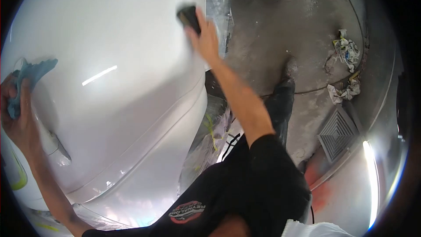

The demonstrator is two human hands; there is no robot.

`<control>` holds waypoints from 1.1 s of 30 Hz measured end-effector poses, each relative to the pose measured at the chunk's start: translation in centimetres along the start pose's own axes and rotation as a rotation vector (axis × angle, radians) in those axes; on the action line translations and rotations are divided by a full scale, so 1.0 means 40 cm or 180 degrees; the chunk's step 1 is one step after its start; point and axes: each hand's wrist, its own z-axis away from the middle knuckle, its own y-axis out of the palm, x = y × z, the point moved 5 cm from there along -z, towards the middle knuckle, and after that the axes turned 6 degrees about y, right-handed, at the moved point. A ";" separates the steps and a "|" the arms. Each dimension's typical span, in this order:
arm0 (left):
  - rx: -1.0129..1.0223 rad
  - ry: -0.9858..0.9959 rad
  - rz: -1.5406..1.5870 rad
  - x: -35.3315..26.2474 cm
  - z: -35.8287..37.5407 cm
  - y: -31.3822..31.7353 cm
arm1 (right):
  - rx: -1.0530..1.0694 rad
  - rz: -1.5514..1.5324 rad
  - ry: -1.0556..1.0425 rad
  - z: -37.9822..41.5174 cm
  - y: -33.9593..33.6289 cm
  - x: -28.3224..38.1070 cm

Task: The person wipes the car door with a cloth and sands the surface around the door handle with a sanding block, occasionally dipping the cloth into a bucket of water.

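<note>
I see the right hand (205,39) curled firmly round a dark block (189,17), near the edge of the white panel (123,30); blur hides whether block and panel touch. The left hand (21,123), partly closed, has a blue cloth (38,70) bunched in its grasp. Right of the right hand, crumpled paper (348,52) lies on the grey floor (263,30).

Crumpled paper (350,57); grey vent (337,133)
</note>
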 end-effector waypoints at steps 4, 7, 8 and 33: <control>-0.0089 0.0011 0.0051 0.006 -0.002 0.004 | -0.0415 0.0092 0.0005 -0.257 0.006 0.025; -0.0012 0.0257 0.0408 -0.004 -0.013 0.002 | -0.0344 -0.0073 0.0116 -0.077 0.027 0.096; 0.0024 0.0323 0.0534 -0.002 -0.013 0.004 | -0.0241 -0.0307 0.0119 0.046 0.030 0.131; -0.0186 -0.0059 0.0221 0.020 0.001 0.007 | -0.0130 -0.0656 0.0126 -0.212 -0.006 0.318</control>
